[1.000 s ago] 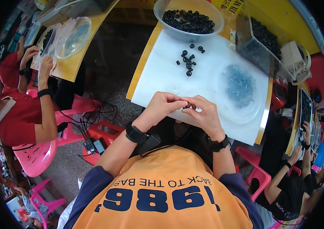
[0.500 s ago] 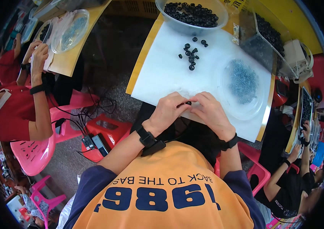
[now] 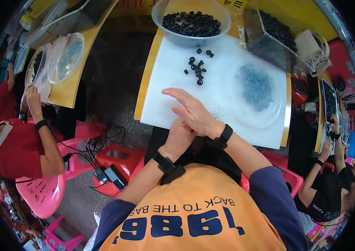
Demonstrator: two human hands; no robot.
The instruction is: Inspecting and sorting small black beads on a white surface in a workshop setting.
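My right hand (image 3: pixel 198 115) reaches across over my left, its fingers stretched out to the left above the table's near edge. Just beneath it, my left hand (image 3: pixel 178 140) is closed, and the right hand covers its fingertips, so what it holds is hidden. Beyond both hands, a small group of black ring-shaped parts (image 3: pixel 199 82) lies loose on the white sheet (image 3: pixel 156 92). To the right, a clear round tray (image 3: pixel 281 102) carries a spread of small bluish, clear pieces (image 3: pixel 256 88).
A translucent bowl (image 3: pixel 223 27) of black parts stands at the far edge. Right of it is a clear bin (image 3: pixel 255 42) with more black parts. People work at tables on both sides. A red stool (image 3: pixel 117 161) with cables and a small device stands at left.
My right hand has swung left over my left hand and its fingers have straightened. The black part formerly between my fingertips no longer shows. The view has shifted slightly.
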